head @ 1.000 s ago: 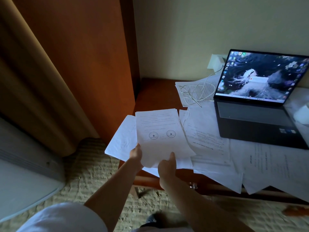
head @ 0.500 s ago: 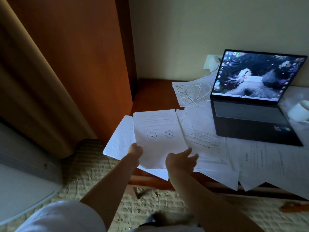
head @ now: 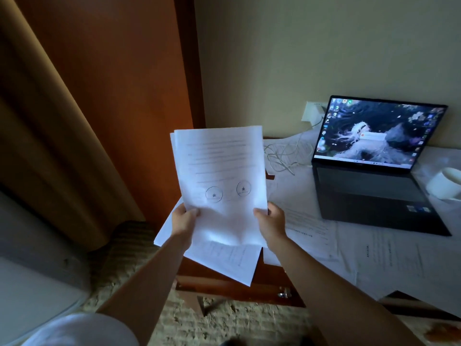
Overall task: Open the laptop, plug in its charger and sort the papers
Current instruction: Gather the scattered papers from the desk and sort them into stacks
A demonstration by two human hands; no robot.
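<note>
The stamped papers [head: 219, 171] have risen off the desk, upright, with the right hand [head: 270, 221] now pinching them too.

dim room: pale wall [head: 274, 58], tan curtain [head: 50, 136], wooden desk [head: 232, 283].

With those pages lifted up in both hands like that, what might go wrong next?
1. Several loose sheets overhang the desk's front edge; a nudge could slide them to the floor.
2. The white mug stands beside the open laptop on spread papers; tugging those could tip it.
3. The left hand and right hand pinch the held stack only at its bottom, so it may flop.
</note>
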